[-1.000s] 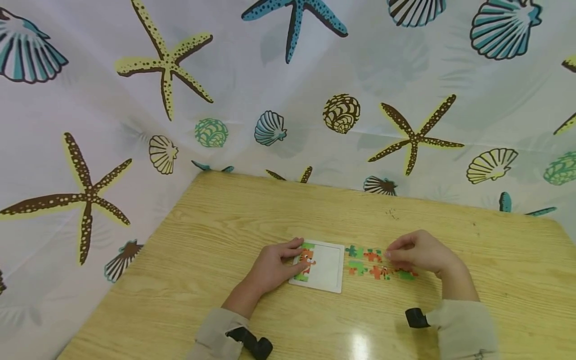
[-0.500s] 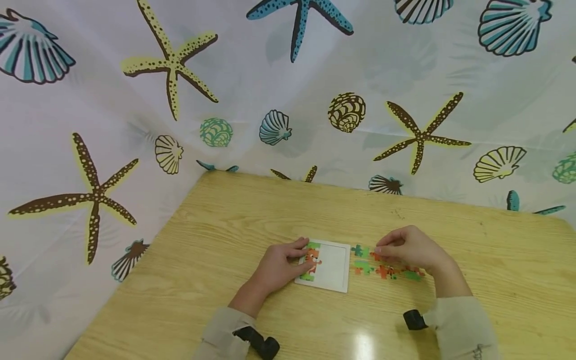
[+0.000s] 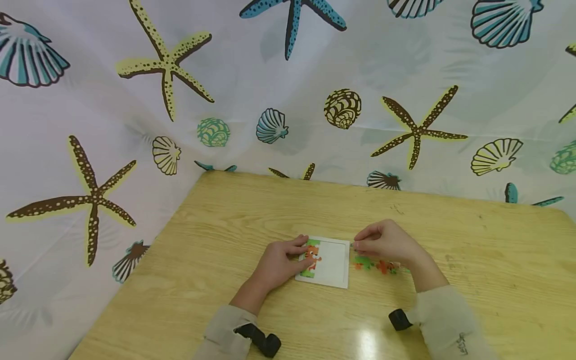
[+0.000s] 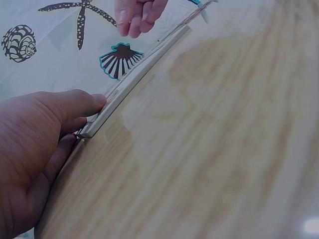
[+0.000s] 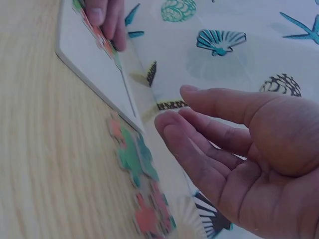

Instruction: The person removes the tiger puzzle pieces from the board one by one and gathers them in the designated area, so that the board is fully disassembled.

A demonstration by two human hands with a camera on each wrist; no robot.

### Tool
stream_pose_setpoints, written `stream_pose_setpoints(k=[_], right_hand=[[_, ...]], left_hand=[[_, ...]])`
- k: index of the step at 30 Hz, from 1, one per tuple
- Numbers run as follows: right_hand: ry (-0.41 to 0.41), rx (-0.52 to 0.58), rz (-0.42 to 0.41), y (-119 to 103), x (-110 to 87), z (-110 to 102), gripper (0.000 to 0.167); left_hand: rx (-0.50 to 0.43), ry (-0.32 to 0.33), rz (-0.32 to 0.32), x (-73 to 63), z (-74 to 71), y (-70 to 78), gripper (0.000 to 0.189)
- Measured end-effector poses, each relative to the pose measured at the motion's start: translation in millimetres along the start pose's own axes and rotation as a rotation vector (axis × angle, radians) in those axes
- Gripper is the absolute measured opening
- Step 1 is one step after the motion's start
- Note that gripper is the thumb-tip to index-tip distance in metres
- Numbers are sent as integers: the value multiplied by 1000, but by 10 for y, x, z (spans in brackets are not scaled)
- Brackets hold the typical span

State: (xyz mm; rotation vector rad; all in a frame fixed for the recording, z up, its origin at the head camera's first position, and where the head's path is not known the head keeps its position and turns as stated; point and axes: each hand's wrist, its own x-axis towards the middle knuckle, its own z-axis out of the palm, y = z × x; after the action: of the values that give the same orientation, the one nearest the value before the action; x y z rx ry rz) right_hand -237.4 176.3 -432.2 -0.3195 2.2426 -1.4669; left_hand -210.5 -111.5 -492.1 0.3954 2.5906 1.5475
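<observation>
My left hand (image 3: 276,262) holds the left side of a white puzzle tray (image 3: 334,267), its thumb (image 4: 82,103) on top and fingers at the edge. Joined pieces with an orange cartoon animal (image 3: 311,254) fill the tray's left strip; its right part shows bare white. Just past the tray's right edge hovers my right hand (image 3: 390,245), thumb and fingers apart with nothing seen between them. Below those fingers lie green puzzle pieces (image 5: 130,157) and red-orange puzzle pieces (image 5: 145,214). In the head view the right hand hides some of the pieces.
Everything lies on a light wooden table (image 3: 252,210). A white cloth (image 3: 297,90) printed with shells and starfish hangs along its back and left sides. Black straps with small mounts (image 3: 399,320) sit at both sleeves.
My right hand has moved left along the row of loose pieces, toward the tray's upper right corner. The left hand stays on the tray, and the joined pieces look the same.
</observation>
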Motion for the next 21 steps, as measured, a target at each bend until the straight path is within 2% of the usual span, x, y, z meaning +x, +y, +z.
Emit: stream_pose_setpoints(k=[8,13,21], right_hand=[[45,25,9,-131,143,315,27],[24,20,-14,-175,191,450,28],[19,-71,-46,-190,288,594,28]], left_hand=[[61,17,18,22,-7,-8,42],[54,13,17,24,5,-11,41],[42,10,27,14,-9,8,36]])
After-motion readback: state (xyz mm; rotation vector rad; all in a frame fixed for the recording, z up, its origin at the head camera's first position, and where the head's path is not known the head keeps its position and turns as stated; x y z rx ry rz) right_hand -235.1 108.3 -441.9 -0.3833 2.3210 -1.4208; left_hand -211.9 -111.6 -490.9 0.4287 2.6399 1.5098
